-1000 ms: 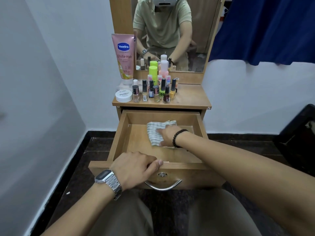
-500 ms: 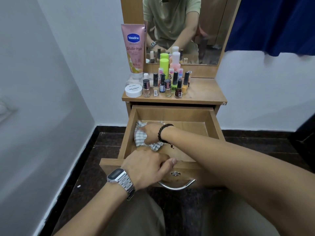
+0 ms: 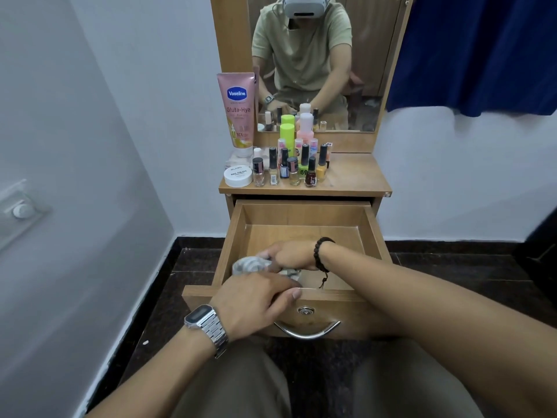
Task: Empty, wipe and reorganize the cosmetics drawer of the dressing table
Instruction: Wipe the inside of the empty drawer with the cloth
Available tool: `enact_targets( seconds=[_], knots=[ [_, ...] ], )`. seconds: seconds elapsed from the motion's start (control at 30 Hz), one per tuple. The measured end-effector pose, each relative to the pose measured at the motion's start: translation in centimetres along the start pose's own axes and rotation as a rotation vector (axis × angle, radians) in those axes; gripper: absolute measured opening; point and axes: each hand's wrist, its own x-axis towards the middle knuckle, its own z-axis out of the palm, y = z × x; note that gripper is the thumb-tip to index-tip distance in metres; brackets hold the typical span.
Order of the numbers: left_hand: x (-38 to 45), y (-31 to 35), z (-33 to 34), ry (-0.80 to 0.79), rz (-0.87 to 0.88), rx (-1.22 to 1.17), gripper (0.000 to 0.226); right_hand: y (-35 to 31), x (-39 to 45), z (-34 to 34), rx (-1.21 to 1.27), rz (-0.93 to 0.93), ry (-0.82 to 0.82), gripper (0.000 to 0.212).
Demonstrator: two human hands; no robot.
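Note:
The wooden drawer (image 3: pixel 304 214) of the dressing table is pulled out, with nothing in it but a cloth. My right hand (image 3: pixel 291 254), with a black bead bracelet on the wrist, presses a crumpled striped cloth (image 3: pixel 248 265) onto the drawer floor at the near left corner. My left hand (image 3: pixel 256 300), a metal watch on its wrist, rests curled on the drawer's front edge and covers part of the cloth. On the tabletop (image 3: pixel 355 176) stand several nail polish bottles (image 3: pixel 291 170), a pink Vaseline tube (image 3: pixel 238 111) and a white round jar (image 3: pixel 238 176).
A mirror (image 3: pixel 313 61) rises behind the cosmetics. A metal handle (image 3: pixel 306 331) and a lock sit on the drawer front. White walls close in on the left and behind, a blue curtain (image 3: pixel 482 52) hangs at the right, and my knees are below the drawer.
My right hand has dragged the cloth from the drawer's far middle to its near left corner. My left hand has stayed on the front edge. The view shifted.

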Motion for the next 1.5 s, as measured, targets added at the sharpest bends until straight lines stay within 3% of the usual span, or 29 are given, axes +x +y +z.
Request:
enact_targets(
  seconds=[0.13,0.2,0.3,0.37,0.43,0.53,0.73,0.8,0.9,1.0,1.13,1.27,1.33,1.4,1.5],
  knots=[
    [-2.0,-2.0,-1.1,0.022,0.012,-0.027,0.046,-1.0,-3.7,-0.5,0.564,-0.064,-0.058,0.017],
    [-3.6,-3.5,-1.5,0.141,-0.045,-0.008,0.038,-2.6,-5.1,-0.5,0.457,-0.130,0.039,0.012],
    [-5.7,-5.2,-1.3,0.393,-0.345,-0.100,0.038,-5.3,-5.7,1.2,0.100,-0.266,0.220,0.007],
    [-6.4,-5.6,-0.8,0.400,-0.508,-0.264,0.050,-6.9,-5.5,2.7,-0.040,-0.349,0.275,0.016],
    [-6.6,-5.2,-0.5,0.331,-0.564,-0.389,0.057,-8.1,-4.9,3.4,-0.172,-0.393,0.326,0.020],
    [-6.6,-4.8,-0.2,0.284,-0.609,-0.418,0.065,-8.3,-3.2,2.6,-0.202,-0.309,0.422,0.018],
    [-7.1,-4.8,0.1,0.290,-0.614,-0.396,0.085,-7.8,1.0,-2.5,-0.206,0.079,0.575,0.015],
    [-7.0,-4.8,0.1,0.283,-0.612,-0.388,0.083,-7.6,2.1,-3.5,-0.247,0.078,0.636,0.019],
    [-7.0,-4.9,0.0,0.274,-0.614,-0.394,0.076,-7.9,3.2,-3.5,-0.343,0.021,0.596,0.020],
    [-7.1,-5.0,-0.1,0.256,-0.617,-0.482,0.071,-8.7,2.1,-2.6,-0.480,-0.030,0.459,0.017],
    [-7.2,-4.9,-0.7,0.312,-0.685,-0.657,0.060,-10.1,-1.5,0.3,-0.535,-0.236,0.237,0.014],
    [-7.4,-4.4,-2.8,0.491,-0.663,-0.628,0.032,-11.5,-4.1,1.0,-0.441,-0.371,0.283,0.025],
    [-7.9,-5.1,-4.0,0.522,-0.673,-0.629,0.033,-12.0,-5.1,1.6,-0.426,-0.430,0.272,0.028],
    [-8.7,-5.7,-4.7,0.440,-0.624,-0.580,0.040,-12.0,-5.9,2.7,-0.472,-0.461,0.216,0.032],
    [-9.3,-5.0,-4.7,0.238,-0.466,-0.402,0.029,-10.6,-7.2,3.8,-0.442,-0.475,0.248,0.034]
  ],
)
